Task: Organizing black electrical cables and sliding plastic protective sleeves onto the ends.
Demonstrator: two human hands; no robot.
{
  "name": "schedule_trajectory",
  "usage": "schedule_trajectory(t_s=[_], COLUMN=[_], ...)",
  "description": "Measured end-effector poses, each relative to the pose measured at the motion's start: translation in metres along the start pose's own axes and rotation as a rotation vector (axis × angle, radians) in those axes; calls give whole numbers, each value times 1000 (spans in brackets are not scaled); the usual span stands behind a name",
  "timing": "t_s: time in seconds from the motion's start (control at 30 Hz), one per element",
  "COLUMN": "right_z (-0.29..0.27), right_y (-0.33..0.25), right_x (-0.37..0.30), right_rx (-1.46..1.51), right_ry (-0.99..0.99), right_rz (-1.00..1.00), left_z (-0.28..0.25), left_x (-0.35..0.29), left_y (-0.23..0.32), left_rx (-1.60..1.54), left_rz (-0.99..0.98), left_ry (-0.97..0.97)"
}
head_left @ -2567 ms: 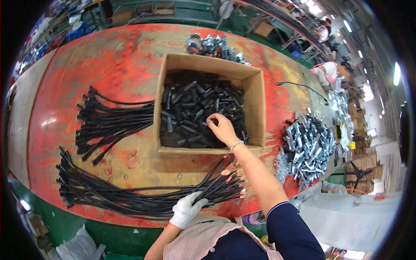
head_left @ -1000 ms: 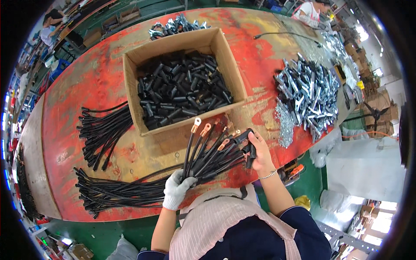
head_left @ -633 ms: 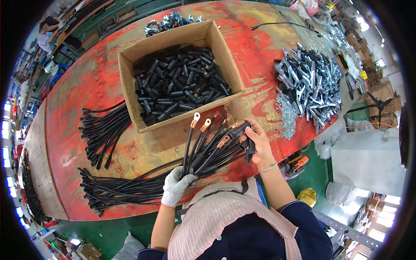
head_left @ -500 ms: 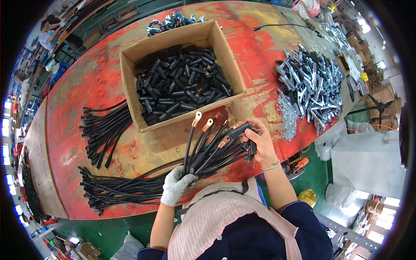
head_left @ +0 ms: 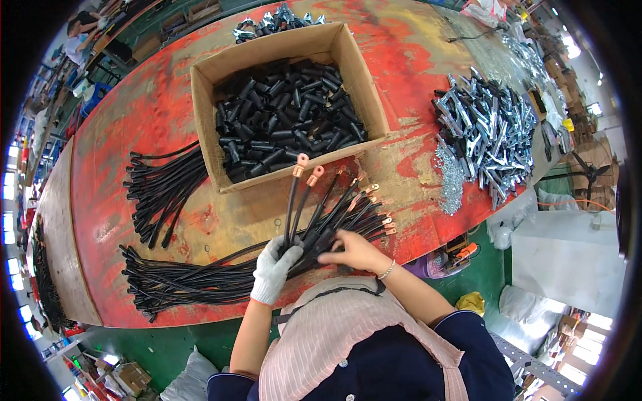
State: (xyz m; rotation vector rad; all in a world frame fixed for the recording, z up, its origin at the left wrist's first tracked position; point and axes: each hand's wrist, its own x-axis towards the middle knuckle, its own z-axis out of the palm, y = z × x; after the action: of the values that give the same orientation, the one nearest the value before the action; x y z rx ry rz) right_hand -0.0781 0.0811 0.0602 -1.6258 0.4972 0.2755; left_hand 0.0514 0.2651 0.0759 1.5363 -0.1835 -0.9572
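My left hand (head_left: pixel 273 269), in a white knit glove, is closed round several black cables. Two of these cables stand up from the fist, tipped with copper ring lugs (head_left: pixel 314 176). Bare and wearing a bracelet, my right hand (head_left: pixel 358 252) has its thumb and fingers round a black sleeve (head_left: pixel 324 240) on a cable beside the glove. Part of that sleeve is hidden by the fingers. Under both hands lies a long bundle of black cables (head_left: pixel 194 284), its copper-lugged ends fanning out to the right. Behind them stands a cardboard box (head_left: pixel 294 175) of loose black sleeves (head_left: pixel 274 127).
A second bundle of black cables (head_left: pixel 164 194) lies left of the box. At the right is a heap of metal clamps (head_left: pixel 488 134) beside small silvery parts (head_left: pixel 449 180). More clamps (head_left: pixel 277 23) sit behind the box. The worn red table (head_left: pixel 100 220) has a curved-looking front edge.
My right hand has moved left and down from the lug tips to the cables beside my glove. The sleeve it held over a lug is now lower on the cable.
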Motion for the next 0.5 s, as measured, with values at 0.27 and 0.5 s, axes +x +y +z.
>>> schedule_trajectory(t_s=[0.27, 0.5], right_z=[-62, -69], right_y=[-12, -51], right_x=[-13, 6], right_rx=[679, 947], right_ry=[347, 531], right_rz=[16, -150], left_z=[-9, -7], left_x=[-7, -15], left_y=[12, 9], left_rx=[-156, -228], left_rz=[-169, -221], left_ry=[-83, -138])
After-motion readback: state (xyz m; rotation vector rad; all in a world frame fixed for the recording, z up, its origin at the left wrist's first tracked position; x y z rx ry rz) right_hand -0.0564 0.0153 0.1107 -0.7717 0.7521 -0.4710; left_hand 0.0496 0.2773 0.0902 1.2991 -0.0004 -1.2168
